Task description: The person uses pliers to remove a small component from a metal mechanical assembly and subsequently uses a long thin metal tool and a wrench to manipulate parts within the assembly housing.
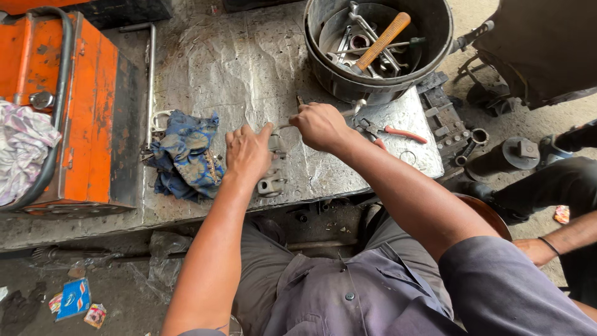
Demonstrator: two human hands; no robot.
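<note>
My left hand [247, 152] presses flat on a small grey metal part [272, 179] lying on the steel-covered bench [249, 68]. My right hand [320, 126] is closed around a slim metal tool [352, 111] whose tip points at the top of that part. The tool's shaft is mostly hidden in my fist. Red-handled pliers [398, 132] lie just right of my right hand.
A dirty blue rag [185, 155] sits left of my left hand. An orange metal toolbox [74, 112] stands far left. A black bucket [376, 43] holds a wooden-handled hammer and wrenches. Another person's arm [559, 239] and metal parts [497, 152] are at right.
</note>
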